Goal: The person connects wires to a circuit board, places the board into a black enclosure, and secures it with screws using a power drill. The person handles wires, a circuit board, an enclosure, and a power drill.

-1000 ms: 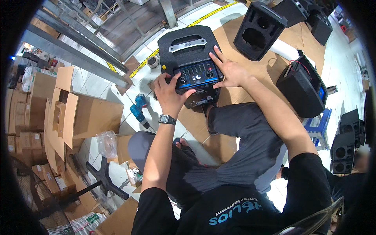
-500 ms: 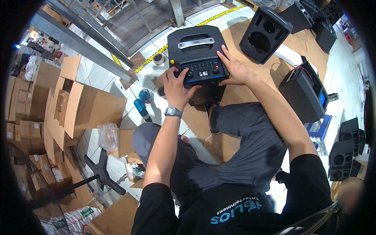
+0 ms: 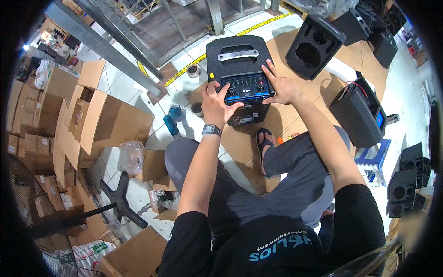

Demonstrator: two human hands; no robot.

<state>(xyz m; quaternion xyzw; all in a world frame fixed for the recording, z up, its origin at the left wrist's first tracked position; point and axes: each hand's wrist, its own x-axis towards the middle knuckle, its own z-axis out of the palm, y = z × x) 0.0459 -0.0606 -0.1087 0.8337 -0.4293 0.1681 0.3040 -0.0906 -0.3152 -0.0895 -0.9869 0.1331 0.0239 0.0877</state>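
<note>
A black portable speaker (image 3: 244, 46) with a silver carrying handle (image 3: 238, 55) stands in front of me. Its control panel (image 3: 246, 88) has a lit display, rows of small knobs and two larger ones. My left hand (image 3: 216, 102) is curled at the panel's left corner, the index fingertip by the left large knob and the thumb along the lower front edge. Spread along the speaker's right side are the fingers of my right hand (image 3: 282, 87); its thumb reaches the panel's lower right corner. Whether either hand turns a knob cannot be told.
Empty-fronted speaker cabinets (image 3: 314, 46) stand on cardboard at the right, near an opened one with red wires (image 3: 357, 106). A blue power drill (image 3: 171, 121), open cartons (image 3: 115, 120) and a black stand base (image 3: 121, 201) lie left. A blue step stool (image 3: 376, 159) is right.
The view has shifted, and the speaker sits a little lower and further right in it. My right-hand-side leg has drawn back, uncovering a sandalled foot. Both hands stay at the panel; its display looks different.
</note>
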